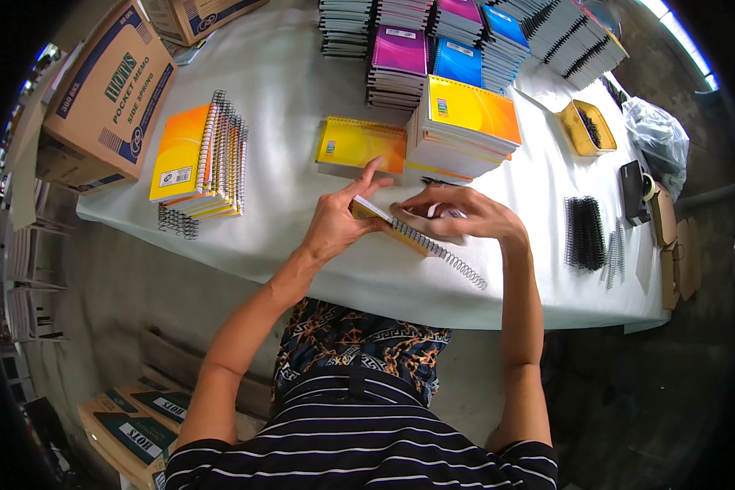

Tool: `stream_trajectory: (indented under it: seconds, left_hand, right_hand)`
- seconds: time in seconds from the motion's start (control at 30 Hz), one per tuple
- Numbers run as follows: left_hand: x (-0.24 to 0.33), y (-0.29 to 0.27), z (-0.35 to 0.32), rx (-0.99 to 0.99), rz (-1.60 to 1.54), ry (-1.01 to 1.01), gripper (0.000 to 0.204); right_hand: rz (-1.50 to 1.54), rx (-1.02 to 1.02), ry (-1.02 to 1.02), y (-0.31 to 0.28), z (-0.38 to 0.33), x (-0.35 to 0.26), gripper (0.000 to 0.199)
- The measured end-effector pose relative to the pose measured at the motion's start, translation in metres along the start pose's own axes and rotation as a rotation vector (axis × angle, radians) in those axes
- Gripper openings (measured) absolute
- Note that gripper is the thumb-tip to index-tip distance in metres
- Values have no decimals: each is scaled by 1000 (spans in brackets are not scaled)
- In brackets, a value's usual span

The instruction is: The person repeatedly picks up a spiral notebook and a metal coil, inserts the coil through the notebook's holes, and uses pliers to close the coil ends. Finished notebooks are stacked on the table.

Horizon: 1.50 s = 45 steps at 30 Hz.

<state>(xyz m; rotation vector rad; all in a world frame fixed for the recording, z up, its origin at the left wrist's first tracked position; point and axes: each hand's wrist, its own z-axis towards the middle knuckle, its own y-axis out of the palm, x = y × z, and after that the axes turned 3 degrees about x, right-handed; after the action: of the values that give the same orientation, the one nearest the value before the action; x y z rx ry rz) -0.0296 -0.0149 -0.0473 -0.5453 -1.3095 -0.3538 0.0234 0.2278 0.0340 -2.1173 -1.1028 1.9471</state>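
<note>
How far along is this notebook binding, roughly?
Done: a bound pile of yellow notebooks lies at the left. In hand: the left hand and right hand hold a notebook with its wire spiral sticking out. Left: an unbound stack and loose black spirals.

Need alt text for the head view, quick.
Two bare hands hold a small notebook with a partly threaded wire spiral over a white table: left hand, right hand. Stacks of bound yellow notebooks lie left, black spirals right.
</note>
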Motion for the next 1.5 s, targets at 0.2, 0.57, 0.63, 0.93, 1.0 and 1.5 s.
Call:
stream_trajectory:
  seconds: [0.2,0.57,0.63,0.93,1.0,1.5]
  left_hand:
    - [-11,8,-1,25,-184,-9,86]
    - [-10,9,-5,31,-98,37,90]
    - [-7,8,-6,35,-53,25,92]
    - [8,-13,-3,-155,-60,-5,79]
    - [4,-15,2,-259,-180,20,67]
    - [6,-30,-10,-185,-194,63,54]
  right_hand:
    - [196,6,-179,-3,4,12,64]
    - [308,-2,-271,-3,5,9,56]
    - [96,11,-114,2,12,3,56]
    - [-132,206,-82,-12,-32,11,59]
    - [-110,312,21,-29,-66,12,59]
    - [-149,734,-180,55,-19,-4,18]
